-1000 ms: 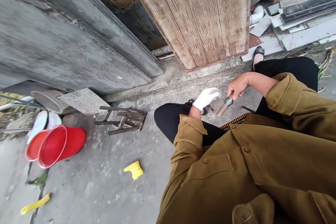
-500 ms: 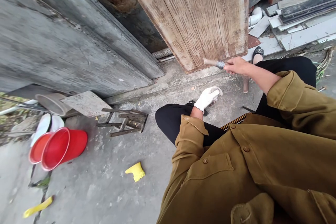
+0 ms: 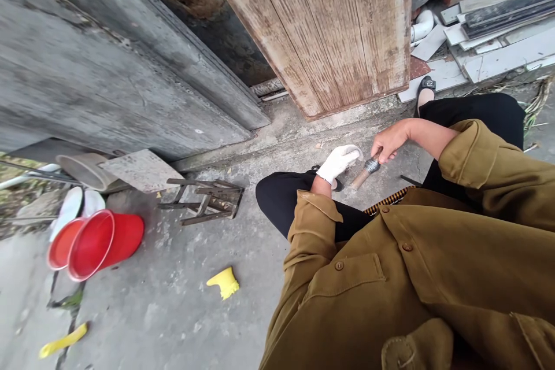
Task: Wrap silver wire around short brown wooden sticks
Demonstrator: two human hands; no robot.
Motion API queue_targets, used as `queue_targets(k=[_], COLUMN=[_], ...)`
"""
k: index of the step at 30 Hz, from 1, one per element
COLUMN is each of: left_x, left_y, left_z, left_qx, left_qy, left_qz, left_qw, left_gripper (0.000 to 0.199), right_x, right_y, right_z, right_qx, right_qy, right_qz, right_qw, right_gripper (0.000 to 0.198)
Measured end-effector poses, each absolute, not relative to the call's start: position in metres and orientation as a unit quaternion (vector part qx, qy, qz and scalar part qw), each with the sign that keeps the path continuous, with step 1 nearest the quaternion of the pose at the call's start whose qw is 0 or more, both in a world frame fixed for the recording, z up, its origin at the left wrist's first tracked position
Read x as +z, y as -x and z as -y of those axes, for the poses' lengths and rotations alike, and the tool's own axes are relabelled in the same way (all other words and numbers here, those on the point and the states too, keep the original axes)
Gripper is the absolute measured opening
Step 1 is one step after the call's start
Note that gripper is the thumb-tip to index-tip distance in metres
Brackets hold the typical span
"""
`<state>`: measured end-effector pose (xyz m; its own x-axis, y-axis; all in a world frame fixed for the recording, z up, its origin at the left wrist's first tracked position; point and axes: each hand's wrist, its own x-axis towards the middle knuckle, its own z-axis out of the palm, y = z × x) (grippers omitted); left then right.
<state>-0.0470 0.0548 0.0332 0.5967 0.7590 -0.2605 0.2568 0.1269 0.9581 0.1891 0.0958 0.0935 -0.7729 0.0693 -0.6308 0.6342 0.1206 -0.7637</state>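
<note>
My right hand [image 3: 388, 141], bare, is closed around a short tool [image 3: 364, 174] with a tan end and silver wire wound round its middle. That end points down and left, just above the concrete; I cannot tell whether it is a brush. Close to its left is my left hand [image 3: 336, 165] in a white glove, fingers curled together. A pale curved edge shows at the fingertips, too blurred to name. Beyond both hands stands a worn wooden panel [image 3: 329, 40] of vertical boards, its lower edge near the concrete ledge.
Red buckets [image 3: 125, 237] lie on their sides at the left, near a small wooden stool [image 3: 212, 202]. Two yellow pieces, one boot-shaped [image 3: 225, 283] and one long [image 3: 63, 341], lie on the ground. Stacked boards [image 3: 507, 29] and a white pipe [image 3: 422, 26] are at right.
My right hand has come down and slightly toward me from the panel's lower edge, turning the wire-wound tool's end downward. My left hand has shifted slightly left.
</note>
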Motion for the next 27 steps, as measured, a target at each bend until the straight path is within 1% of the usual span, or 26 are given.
queue_targets(k=[2, 5, 8, 10, 11, 12, 13, 14, 15, 17, 19, 21, 23, 25, 27], left_x=[0.034, 0.036, 0.038, 0.041, 0.042, 0.044, 0.047, 0.049, 0.051, 0.055, 0.059, 0.061, 0.061, 0.058, 0.053], left_y=[0.046, 0.045, 0.042, 0.039, 0.038, 0.036, 0.036, 0.035, 0.036, 0.039, 0.043, 0.049, 0.053, 0.057, 0.059], left_z=[-0.057, -0.057, -0.054, -0.051, -0.049, -0.048, -0.047, -0.046, -0.046, -0.046, -0.046, -0.047, -0.048, -0.050, -0.054], left_qx=[0.238, 0.283, 0.273, 0.259, 0.252, 0.246, 0.244, 0.244, 0.246, 0.258, 0.274, 0.287, 0.297, 0.312, 0.331], left_qy=[-0.618, -0.593, -0.589, -0.587, -0.587, -0.588, -0.591, -0.594, -0.598, -0.604, -0.607, -0.607, -0.608, -0.608, -0.601], left_qz=[-0.405, -0.398, -0.380, -0.364, -0.355, -0.346, -0.340, -0.339, -0.341, -0.354, -0.372, -0.393, -0.415, -0.439, -0.464], left_qw=[0.630, 0.640, 0.659, 0.675, 0.683, 0.688, 0.690, 0.688, 0.683, 0.666, 0.646, 0.628, 0.608, 0.583, 0.560], left_gripper=[0.048, 0.049, 0.045, 0.044, 0.043, 0.043, 0.042, 0.041, 0.041, 0.040, 0.037, 0.034, 0.031, 0.029, 0.028], right_x=[0.109, 0.129, 0.138, 0.137, 0.135, 0.132, 0.129, 0.126, 0.121, 0.112, 0.102, 0.092, 0.084, 0.082, 0.089], right_y=[-0.196, -0.210, -0.220, -0.221, -0.221, -0.220, -0.218, -0.217, -0.215, -0.211, -0.206, -0.199, -0.193, -0.188, -0.187], right_z=[-0.098, -0.104, -0.111, -0.115, -0.117, -0.119, -0.121, -0.123, -0.125, -0.127, -0.124, -0.117, -0.108, -0.100, -0.096], right_qx=[-0.646, -0.624, -0.573, -0.529, -0.507, -0.488, -0.468, -0.443, -0.409, -0.328, -0.282, -0.316, -0.392, -0.464, -0.524], right_qy=[-0.244, -0.344, -0.454, -0.511, -0.535, -0.559, -0.583, -0.607, -0.627, -0.632, -0.576, -0.488, -0.402, -0.331, -0.285], right_qz=[-0.708, -0.700, -0.640, -0.600, -0.588, -0.583, -0.586, -0.600, -0.625, -0.697, -0.765, -0.797, -0.793, -0.778, -0.763], right_qw=[0.148, -0.047, -0.237, -0.315, -0.333, -0.331, -0.312, -0.275, -0.221, -0.083, 0.057, 0.167, 0.236, 0.262, 0.249], right_gripper=[0.036, 0.035, 0.036, 0.039, 0.040, 0.041, 0.041, 0.040, 0.038, 0.034, 0.029, 0.024, 0.019, 0.018, 0.018])
